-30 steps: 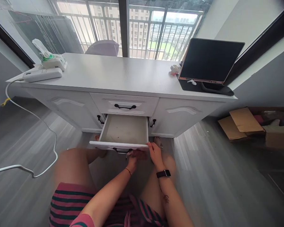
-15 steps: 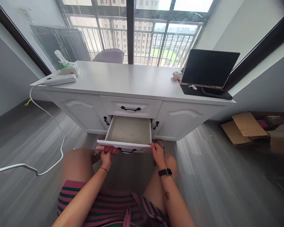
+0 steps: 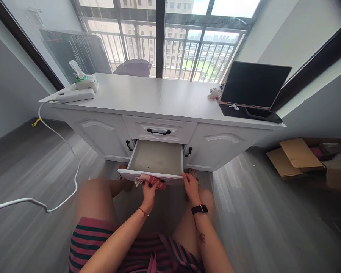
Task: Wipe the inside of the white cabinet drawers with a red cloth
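Observation:
A white desk (image 3: 159, 96) has its lower middle drawer (image 3: 157, 157) pulled out, and the inside looks bare. My left hand (image 3: 149, 189) is closed on a pink and white cloth (image 3: 143, 179), pressing it against the middle of the drawer's front edge. My right hand (image 3: 190, 184), with a black watch on its wrist, grips the right end of that front edge. I sit on the floor with my knees either side of the drawer.
On the desk stand an open laptop (image 3: 254, 85) at the right, and a tissue pack (image 3: 83, 77) and white power strip (image 3: 75, 95) at the left, its cable (image 3: 59, 167) trailing over the grey floor. Cardboard boxes (image 3: 301, 155) lie at the right wall.
My left hand has slid the cloth along the drawer's front edge, from its left end half a second ago to the middle now. My right hand stays at the right end.

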`<state>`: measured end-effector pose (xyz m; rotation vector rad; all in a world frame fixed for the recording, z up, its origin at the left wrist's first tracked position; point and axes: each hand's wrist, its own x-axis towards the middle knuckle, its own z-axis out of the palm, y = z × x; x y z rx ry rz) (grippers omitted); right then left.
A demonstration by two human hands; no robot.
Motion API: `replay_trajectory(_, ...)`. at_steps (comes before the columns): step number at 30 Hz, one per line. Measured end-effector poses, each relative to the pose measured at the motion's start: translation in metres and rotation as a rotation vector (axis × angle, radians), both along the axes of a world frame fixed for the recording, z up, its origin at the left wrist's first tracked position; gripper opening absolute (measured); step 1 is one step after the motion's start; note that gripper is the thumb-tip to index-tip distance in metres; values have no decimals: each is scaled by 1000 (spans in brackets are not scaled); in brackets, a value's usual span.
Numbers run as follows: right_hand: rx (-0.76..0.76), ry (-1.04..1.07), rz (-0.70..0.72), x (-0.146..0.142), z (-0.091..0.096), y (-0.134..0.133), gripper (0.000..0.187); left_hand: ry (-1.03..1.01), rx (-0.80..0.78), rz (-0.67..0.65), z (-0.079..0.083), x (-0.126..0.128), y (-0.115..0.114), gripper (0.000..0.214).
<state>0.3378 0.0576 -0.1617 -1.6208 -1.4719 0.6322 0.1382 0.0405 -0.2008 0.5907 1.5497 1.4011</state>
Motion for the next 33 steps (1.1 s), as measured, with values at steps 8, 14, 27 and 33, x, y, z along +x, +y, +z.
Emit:
replay_trajectory(8,39,-71,25,-3,-7,-3,42,-195,-14,-174,9,40,-5,41)
replay_trajectory(14,196,-293,-32,-11,3,-7,38,-238,-15,1,22,-23,4,44)
replay_trajectory(27,44,-155,104,-45,-11,11,39,-74,-85,-123,48,-118,54,46)
replay_trajectory(33,26,-24,-6,-50,-18,65,36,-89,-222,-557,69,-127,88,32)
